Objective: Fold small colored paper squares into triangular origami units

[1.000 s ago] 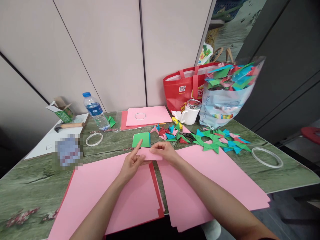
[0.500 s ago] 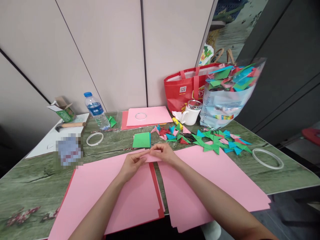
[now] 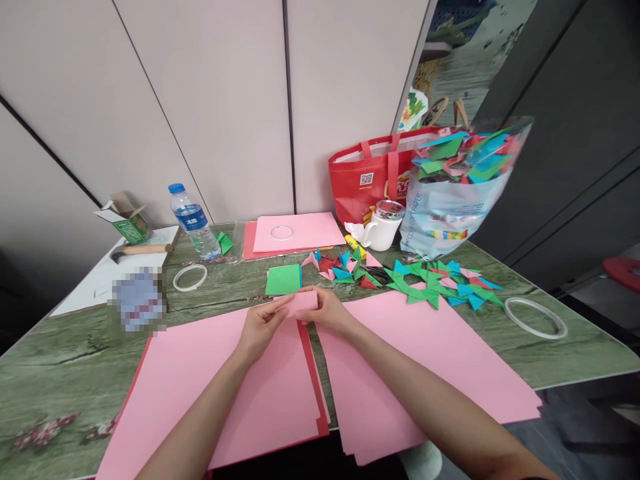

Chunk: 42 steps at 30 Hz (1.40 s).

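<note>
A small folded piece of pink paper [image 3: 304, 302] is held between my two hands, over the inner edges of two pink paper stacks. My left hand [image 3: 262, 327] pinches its left end between thumb and fingers. On the other end, my right hand [image 3: 327, 311] is closed, its fingers partly behind the paper. Beneath my left forearm lies the left stack of pink sheets [image 3: 200, 373], with red showing at its edges. The right stack of pink sheets [image 3: 430, 347] lies under my right forearm. Just beyond my hands sits a pile of green paper squares [image 3: 283, 280].
Folded paper pieces [image 3: 425, 283] spread at the right, before a white mug [image 3: 383, 230], a red bag [image 3: 350, 193] and a clear bag of folded paper [image 3: 450, 200]. Leftward stand a water bottle [image 3: 193, 223] and a hammer [image 3: 143, 250]. Tape rolls [image 3: 190, 278] lie on the table.
The pink paper has turned so that a broader face shows. My right hand's fingers have shifted from its top to its right end and behind it.
</note>
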Tool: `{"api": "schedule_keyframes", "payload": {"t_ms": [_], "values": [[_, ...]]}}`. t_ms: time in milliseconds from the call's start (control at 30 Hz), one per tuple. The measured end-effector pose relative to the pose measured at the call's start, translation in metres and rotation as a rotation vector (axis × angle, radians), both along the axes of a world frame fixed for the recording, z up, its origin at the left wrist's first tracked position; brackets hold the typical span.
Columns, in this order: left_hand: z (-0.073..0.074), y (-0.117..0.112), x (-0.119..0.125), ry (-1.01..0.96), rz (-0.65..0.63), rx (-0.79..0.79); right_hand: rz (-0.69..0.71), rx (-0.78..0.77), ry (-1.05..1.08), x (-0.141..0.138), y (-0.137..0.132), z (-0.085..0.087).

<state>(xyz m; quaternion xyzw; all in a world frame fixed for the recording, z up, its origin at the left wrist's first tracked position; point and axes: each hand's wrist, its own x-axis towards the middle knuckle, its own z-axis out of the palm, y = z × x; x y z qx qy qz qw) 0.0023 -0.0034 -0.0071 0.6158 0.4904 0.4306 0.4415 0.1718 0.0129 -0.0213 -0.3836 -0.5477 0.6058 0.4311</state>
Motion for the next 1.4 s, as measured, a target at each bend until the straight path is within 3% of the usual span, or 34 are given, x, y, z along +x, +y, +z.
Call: {"api": "schedule_keyframes", "payload": {"t_ms": [167, 433, 667, 967, 1133, 1400], "values": [[0.002, -0.001, 0.0, 0.013, 0.007, 0.016, -0.014, -0.019, 0.045, -0.002, -0.001, -0.001], [-0.002, 0.001, 0.001, -0.134, 0.0, -0.045, -0.074, 0.013, 0.01, -0.004, -0.002, 0.002], [-0.008, 0.002, -0.001, -0.23, -0.004, -0.083, 0.009, -0.054, 0.103, 0.001, 0.003, 0.005], [-0.005, 0.005, -0.006, -0.256, 0.089, -0.076, -0.076, -0.04, 0.097, 0.008, 0.006, 0.006], [-0.004, 0.004, -0.004, -0.277, 0.073, -0.078, -0.034, 0.009, 0.11, 0.008, 0.006, 0.007], [-0.003, 0.006, -0.007, -0.334, 0.065, -0.11, 0.075, -0.074, 0.123, 0.012, 0.008, 0.005]]}}
